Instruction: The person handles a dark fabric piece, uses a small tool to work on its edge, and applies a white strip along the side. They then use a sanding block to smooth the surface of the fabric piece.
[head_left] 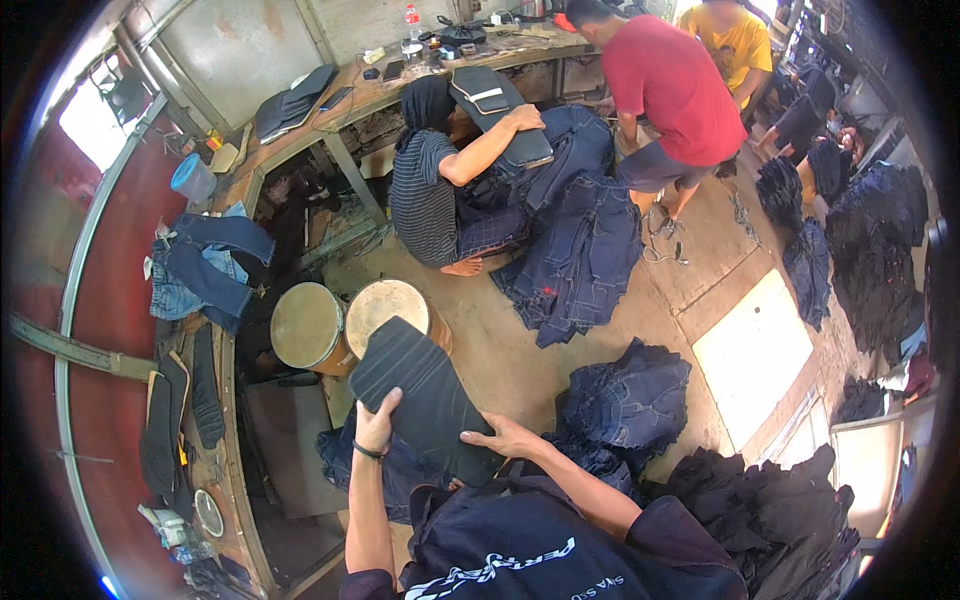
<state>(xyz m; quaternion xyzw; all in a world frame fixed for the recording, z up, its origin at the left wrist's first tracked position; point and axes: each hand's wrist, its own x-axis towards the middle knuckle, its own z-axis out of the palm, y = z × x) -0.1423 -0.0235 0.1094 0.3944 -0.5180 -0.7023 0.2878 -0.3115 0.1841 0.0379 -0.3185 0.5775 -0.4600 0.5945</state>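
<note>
A flat dark board (pixel 425 395) with faint lines across it leans over dark denim in my lap. My left hand (pixel 377 420) grips its lower left edge, with a dark band on the wrist. My right hand (pixel 505 437) presses flat on the board's lower right edge, fingers spread. A pile of dark blue jeans (pixel 628 400) lies just right of the board.
Two round stools (pixel 345 318) stand ahead of the board. A seated person in a striped shirt (pixel 430 185) holds a similar board over jeans (pixel 580 240). A person in red (pixel 675 90) bends nearby. Black garments (pixel 775 515) heap at right; a workbench (pixel 215 400) runs along the left.
</note>
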